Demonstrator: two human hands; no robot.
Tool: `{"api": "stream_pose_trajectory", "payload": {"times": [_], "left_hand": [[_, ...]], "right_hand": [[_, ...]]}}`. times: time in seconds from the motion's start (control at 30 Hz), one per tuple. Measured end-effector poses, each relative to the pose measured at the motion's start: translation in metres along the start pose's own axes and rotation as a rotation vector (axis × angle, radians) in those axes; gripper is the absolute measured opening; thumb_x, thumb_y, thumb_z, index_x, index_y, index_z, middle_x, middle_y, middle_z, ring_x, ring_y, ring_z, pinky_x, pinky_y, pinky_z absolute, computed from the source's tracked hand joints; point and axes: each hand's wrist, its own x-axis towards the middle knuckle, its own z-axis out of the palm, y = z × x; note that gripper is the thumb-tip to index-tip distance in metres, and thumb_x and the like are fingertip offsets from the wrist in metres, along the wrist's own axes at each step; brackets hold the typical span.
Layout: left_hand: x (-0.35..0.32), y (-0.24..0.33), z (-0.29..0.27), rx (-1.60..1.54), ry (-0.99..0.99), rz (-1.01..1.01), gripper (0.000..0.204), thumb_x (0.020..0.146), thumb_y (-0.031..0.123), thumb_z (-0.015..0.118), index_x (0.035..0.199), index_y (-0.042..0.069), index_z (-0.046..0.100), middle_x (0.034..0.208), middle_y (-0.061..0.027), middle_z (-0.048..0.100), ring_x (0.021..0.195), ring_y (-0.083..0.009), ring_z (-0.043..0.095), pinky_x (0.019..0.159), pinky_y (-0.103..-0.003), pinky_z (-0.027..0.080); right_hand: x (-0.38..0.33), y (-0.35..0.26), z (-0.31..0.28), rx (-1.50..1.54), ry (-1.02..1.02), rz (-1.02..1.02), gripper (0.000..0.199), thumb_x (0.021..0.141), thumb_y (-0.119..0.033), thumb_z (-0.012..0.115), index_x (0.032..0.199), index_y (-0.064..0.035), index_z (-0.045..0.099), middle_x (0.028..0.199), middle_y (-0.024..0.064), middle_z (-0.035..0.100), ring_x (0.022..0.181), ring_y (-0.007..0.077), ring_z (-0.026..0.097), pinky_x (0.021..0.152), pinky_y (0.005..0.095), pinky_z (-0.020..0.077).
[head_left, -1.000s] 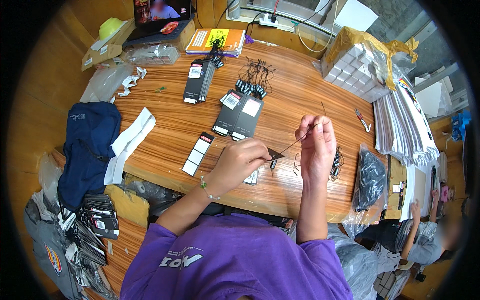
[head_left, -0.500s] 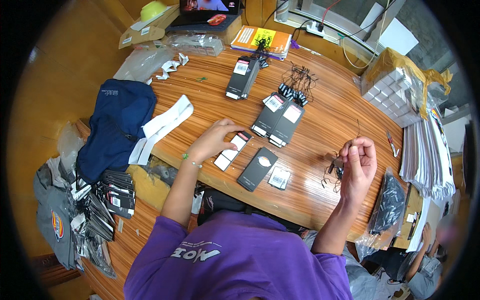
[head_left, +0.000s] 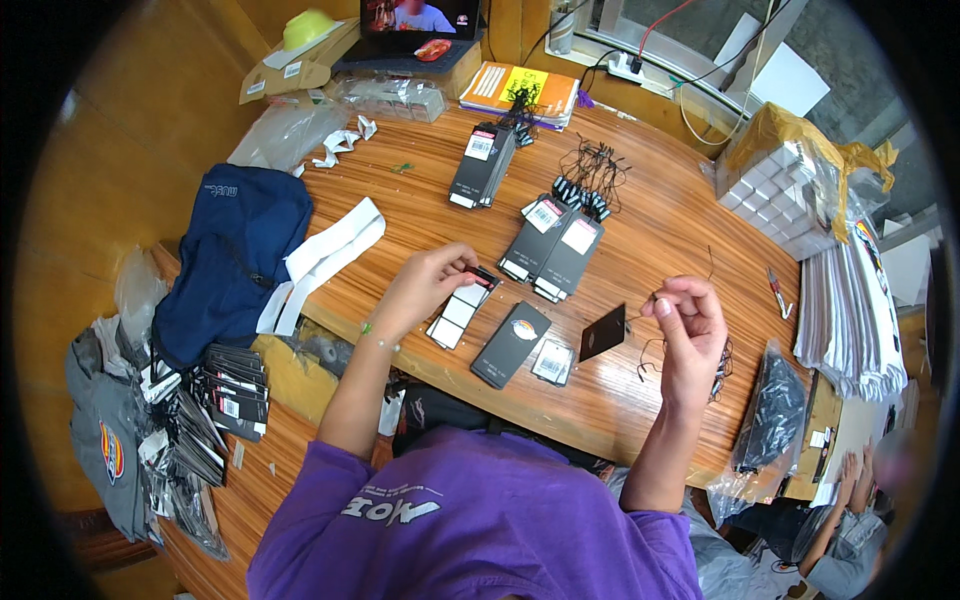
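Brought the small black tag [head_left: 603,333] out to the left of the right hand [head_left: 692,335] since half a second earlier, over the table [head_left: 660,235] toward its near edge. Held it by a thin dark cord [head_left: 711,262], clamped between right thumb and fingers. Rested the left hand [head_left: 422,288] at the far end of the white-panelled card [head_left: 453,322]; could not tell a pinch there from a mere touch. Had the black card [head_left: 511,345] and barcode label [head_left: 552,361] lying between both hands, along the near edge. Seemed best done by pinching the cord firmly, letting the tag hang untwisted, and pressing lightly on the white-panelled card to avoid skewing it.
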Motion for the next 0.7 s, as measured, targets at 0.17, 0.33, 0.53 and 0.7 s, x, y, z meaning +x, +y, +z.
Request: {"api": "stream_pose_trajectory", "payload": {"times": [0.17, 0.33, 0.53, 0.7], "left_hand": [[-0.011, 0.065, 0.021, -0.391, 0.135, 0.132, 0.018, 0.075, -0.003, 0.066, 0.091, -0.002, 0.058, 0.077, -0.0067, 0.066, 0.074, -0.0065, 0.061, 0.065, -0.018, 0.048], [-0.007, 0.097, 0.056, -0.319, 0.153, 0.340, 0.011, 0.073, 0.001, 0.070, 0.083, -0.001, 0.064, 0.080, -0.0043, 0.066, 0.072, -0.0082, 0.062, 0.063, -0.020, 0.050], [-0.006, 0.112, 0.068, -0.320, 0.102, 0.454, 0.014, 0.078, 0.003, 0.065, 0.090, -0.003, 0.065, 0.084, -0.0107, 0.067, 0.074, -0.0135, 0.064, 0.067, -0.024, 0.052], [-0.007, 0.114, 0.070, -0.342, 0.062, 0.423, 0.014, 0.078, 0.003, 0.065, 0.091, -0.003, 0.064, 0.085, -0.0104, 0.067, 0.076, -0.0125, 0.064, 0.067, -0.024, 0.053]], "right_hand": [[-0.003, 0.004, 0.017, -0.252, -0.036, -0.062, 0.018, 0.079, 0.002, 0.060, 0.097, 0.0010, 0.055, 0.080, 0.0059, 0.060, 0.075, 0.0115, 0.059, 0.070, 0.0227, 0.0448], [-0.002, 0.000, 0.034, -0.610, -0.005, -0.320, 0.017, 0.073, 0.004, 0.064, 0.088, 0.0007, 0.056, 0.072, 0.0086, 0.059, 0.066, 0.0160, 0.058, 0.061, 0.0262, 0.0456], [-0.002, 0.002, 0.028, -0.693, 0.061, -0.469, 0.015, 0.070, 0.009, 0.061, 0.079, 0.0010, 0.052, 0.071, 0.0097, 0.056, 0.064, 0.0198, 0.057, 0.059, 0.0281, 0.0452], [-0.004, 0.004, 0.026, -0.655, 0.071, -0.457, 0.015, 0.070, 0.010, 0.060, 0.079, 0.0009, 0.052, 0.071, 0.0100, 0.056, 0.065, 0.0204, 0.057, 0.059, 0.0286, 0.0454]]}}
